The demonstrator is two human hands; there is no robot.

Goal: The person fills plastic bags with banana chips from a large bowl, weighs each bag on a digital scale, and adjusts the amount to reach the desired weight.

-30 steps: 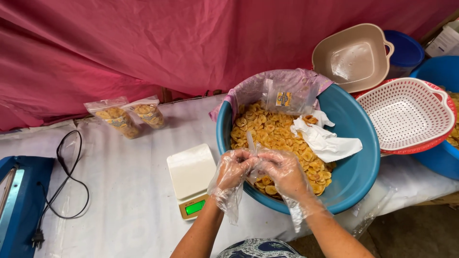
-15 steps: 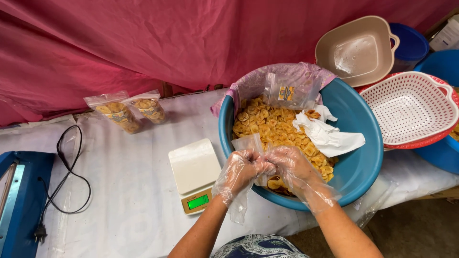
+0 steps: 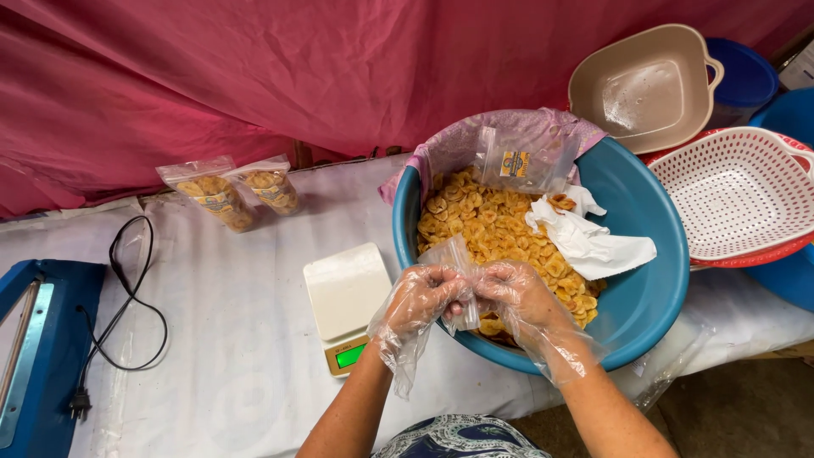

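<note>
A red cloth (image 3: 254,76) hangs as the back wall. White plastic sheet covers the worktop (image 3: 220,356). Brown floor (image 3: 729,416) shows bottom right.

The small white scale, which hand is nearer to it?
Left. The left hand is just right of the small white scale, at the blue basin's rim; the right hand is farther right, over the basin.

Clear plastic gloves, patterned blue garment (image 3: 462,437)

Small clear plastic bag (image 3: 458,280), empty, crumpled, upright, pinched at its mouth between both gloved hands, over the blue basin's (image 3: 644,280) rim at 7 o'clock, yellow banana chips (image 3: 492,225) heaped inside
</note>
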